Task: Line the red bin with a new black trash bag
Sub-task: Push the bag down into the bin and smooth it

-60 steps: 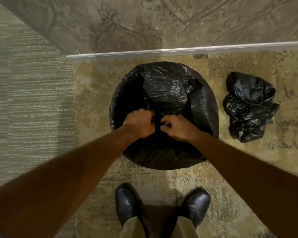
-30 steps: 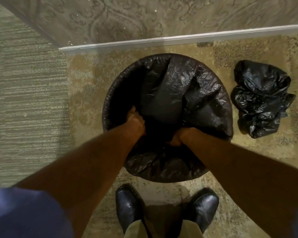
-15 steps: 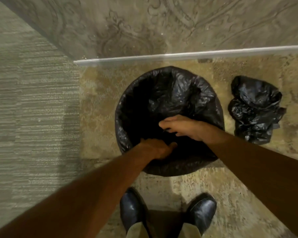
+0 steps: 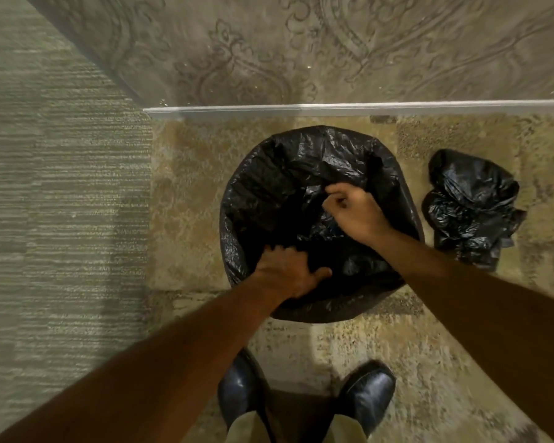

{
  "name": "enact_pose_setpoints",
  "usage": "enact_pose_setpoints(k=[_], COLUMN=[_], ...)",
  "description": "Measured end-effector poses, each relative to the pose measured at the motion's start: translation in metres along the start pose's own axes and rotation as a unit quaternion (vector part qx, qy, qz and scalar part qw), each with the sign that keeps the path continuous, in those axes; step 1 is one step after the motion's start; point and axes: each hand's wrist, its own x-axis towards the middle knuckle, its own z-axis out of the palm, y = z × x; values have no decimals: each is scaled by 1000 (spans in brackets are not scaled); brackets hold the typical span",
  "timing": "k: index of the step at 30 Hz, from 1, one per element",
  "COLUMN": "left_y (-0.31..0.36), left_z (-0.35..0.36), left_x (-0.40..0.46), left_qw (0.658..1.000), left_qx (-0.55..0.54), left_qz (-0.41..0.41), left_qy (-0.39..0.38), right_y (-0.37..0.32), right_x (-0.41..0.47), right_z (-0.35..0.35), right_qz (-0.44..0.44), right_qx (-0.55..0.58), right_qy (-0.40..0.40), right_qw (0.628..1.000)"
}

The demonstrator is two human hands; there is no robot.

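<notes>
Two hands [image 4: 320,238] in black trash bag [image 4: 269,187]

Glossy, crinkled black plastic bag [image 4: 269,193]; matt, rough carpet [image 4: 186,199]; shiny leather shoes [image 4: 367,398].

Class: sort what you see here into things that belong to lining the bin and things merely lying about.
Belong to the job:
black trash bag draped over the bin
left hand at its near edge
right hand pinching plastic

Lying about:
crumpled black bag on the carpet
</notes>
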Motion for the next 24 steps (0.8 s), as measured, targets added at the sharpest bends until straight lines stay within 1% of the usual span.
enact_pose_setpoints(k=[1, 2, 3, 4, 5, 6, 7, 8, 9, 11, 12, 13, 14, 16, 17, 18, 19, 20, 21, 22, 24], left_y=[-1, -3, -6, -13, -19, -26, -33, -36, -38, -36, -36, -38, -43, -55, -61, -67, -72, -76, -81, -84, -86], left_z=[-6, -12, -18, -22, -27, -30, -31, -33, -36, -42, -45, -48, -51, -60, -65, -69, -72, -73, -72, -69, -63], left_x=[-2, -4, -6, -7, -9, -10, -10, -11, -12, -20, -25, -32, -37, -49, -55, -61, -65, -67, -66, -66, -66], left_qw=[999, 995, 988, 980, 970, 962, 956, 950, 946, 954, 963, 966, 959, 928, 912, 901, 896, 893, 892, 891, 878], left_qx=[27, 76, 136, 192, 236, 267, 290, 309, 322, 298, 255, 207, 159, 55, -2, -59, -117, -171, -216, -254, -326], left_qz=[7, 10, 4, -12, -30, -42, -46, -43, -38, -6, 23, 60, 95, 129, 120, 93, 56, 15, -20, -45, -62], left_qy=[41, 65, 68, 57, 43, 28, 14, 5, 2, 32, 78, 144, 214, 345, 392, 419, 426, 415, 396, 374, 345], right_y=[-2, -4, -2, 4, 11, 17, 21, 19, 15, -1, -9, -15, -19, -21, -19, -14, -10, -5, 0, 3, 11], right_x=[-10, -20, -29, -37, -43, -48, -53, -57, -59, -64, -68, -74, -80, -92, -98, -103, -108, -112, -115, -117, -120], right_z=[-2, -3, -2, 0, -2, -4, -6, -11, -15, -22, -25, -29, -33, -50, -60, -69, -77, -83, -86, -86, -80], right_qz=[-84, -148, -174, -166, -135, -110, -90, -81, -84, -111, -131, -156, -182, -206, -199, -177, -139, -88, -28, 32, 130], right_qx=[-104, -219, -336, -440, -512, -556, -577, -579, -562, -469, -412, -368, -334, -268, -235, -196, -147, -88, -23, 43, 177], right_qy=[-39, -103, -183, -254, -298, -323, -337, -335, -322, -280, -237, -171, -90, 65, 131, 186, 225, 243, 243, 227, 174], right_qw=[990, 959, 907, 845, 794, 758, 739, 739, 757, 830, 870, 901, 920, 939, 942, 946, 953, 962, 969, 972, 960])
